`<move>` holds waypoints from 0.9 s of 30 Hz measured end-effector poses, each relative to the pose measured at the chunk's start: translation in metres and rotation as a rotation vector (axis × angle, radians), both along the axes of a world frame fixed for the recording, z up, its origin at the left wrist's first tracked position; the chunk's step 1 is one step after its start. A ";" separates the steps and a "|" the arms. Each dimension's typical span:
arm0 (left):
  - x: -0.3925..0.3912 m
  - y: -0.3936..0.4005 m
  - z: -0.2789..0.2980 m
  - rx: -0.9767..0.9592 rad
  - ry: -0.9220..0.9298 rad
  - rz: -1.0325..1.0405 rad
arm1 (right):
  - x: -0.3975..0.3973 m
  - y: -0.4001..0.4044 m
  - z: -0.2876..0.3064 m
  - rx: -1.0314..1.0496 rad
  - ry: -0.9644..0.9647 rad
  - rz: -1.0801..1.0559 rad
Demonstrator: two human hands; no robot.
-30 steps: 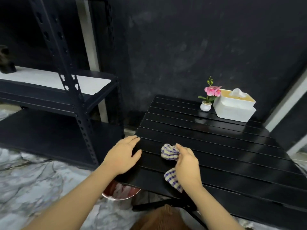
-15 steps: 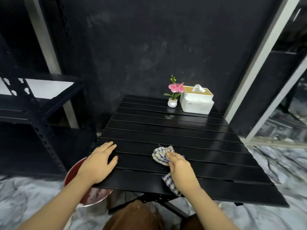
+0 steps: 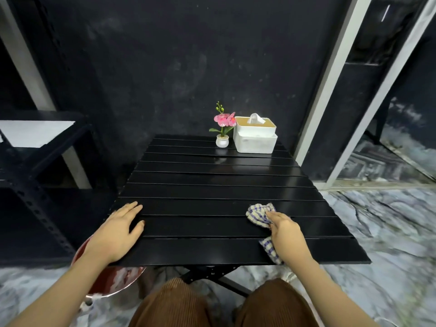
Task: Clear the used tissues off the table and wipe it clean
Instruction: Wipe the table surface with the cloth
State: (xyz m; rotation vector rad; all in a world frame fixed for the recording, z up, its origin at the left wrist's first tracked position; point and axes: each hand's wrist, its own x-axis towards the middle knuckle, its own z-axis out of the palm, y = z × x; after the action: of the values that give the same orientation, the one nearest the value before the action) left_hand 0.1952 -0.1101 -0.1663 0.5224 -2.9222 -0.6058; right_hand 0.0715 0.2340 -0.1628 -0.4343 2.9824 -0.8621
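Observation:
A black slatted table (image 3: 212, 185) fills the middle of the view. My right hand (image 3: 286, 234) presses a blue-and-white checked cloth (image 3: 258, 215) onto the table's near right part; one end of the cloth hangs out behind my wrist. My left hand (image 3: 118, 230) lies flat on the table's near left corner, fingers spread, holding nothing. No loose tissues show on the tabletop.
A white tissue box (image 3: 254, 136) and a small white pot with a pink flower (image 3: 222, 128) stand at the table's far edge. A red bin (image 3: 113, 279) with white tissues inside sits on the floor under the near left corner. A dark metal shelf (image 3: 35, 161) stands at left.
My right hand has slid the cloth to the right across the near slats. The view has swung right, and my left hand has stayed at the table's left corner.

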 end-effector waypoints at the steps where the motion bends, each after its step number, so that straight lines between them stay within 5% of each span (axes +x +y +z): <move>1: 0.000 0.000 0.000 0.005 0.000 0.001 | -0.002 0.007 0.000 0.001 0.002 -0.018; 18: 0.000 0.000 -0.003 0.016 0.002 0.014 | -0.021 0.093 0.005 -0.010 0.018 -0.262; 27: 0.000 0.000 -0.002 0.026 0.013 0.017 | -0.033 0.075 0.003 -0.021 0.042 -0.339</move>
State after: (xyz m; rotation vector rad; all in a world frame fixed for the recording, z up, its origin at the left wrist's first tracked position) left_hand 0.1947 -0.1097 -0.1687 0.5432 -2.8979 -0.6441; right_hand 0.0389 0.3088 -0.1599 0.0595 3.1393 -0.9133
